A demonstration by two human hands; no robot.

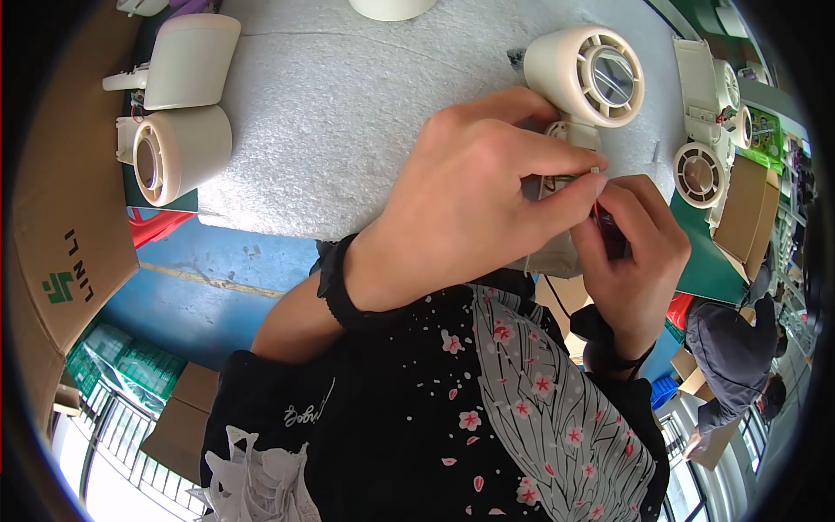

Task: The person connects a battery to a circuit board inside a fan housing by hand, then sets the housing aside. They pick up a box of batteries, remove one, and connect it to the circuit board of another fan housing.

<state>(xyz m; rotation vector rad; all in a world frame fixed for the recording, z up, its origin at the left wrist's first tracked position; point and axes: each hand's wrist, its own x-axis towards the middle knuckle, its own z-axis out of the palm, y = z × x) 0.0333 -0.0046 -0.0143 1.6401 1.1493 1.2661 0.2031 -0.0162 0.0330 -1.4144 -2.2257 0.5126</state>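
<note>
A cream handheld fan (552, 76) lies on the foam-covered table with its round, spoked head pointing right and its handle opened toward me. My left hand (487, 178) reaches over the handle, its thumb and forefinger pinched on a small white connector (595, 170). Beside it, my right hand (639, 257) has its fingers closed around a thin red wire (595, 210) just below that connector. Part of the open handle and its wiring shows between the hands; my fingers hide most of it.
Two more cream fan heads (193, 61) stand at the left table edge. On the right are several fan parts (698, 174) near a cardboard box (746, 209). A large carton (65, 217) rises at the far left. Another person (735, 357) in dark clothing bends at the right.
</note>
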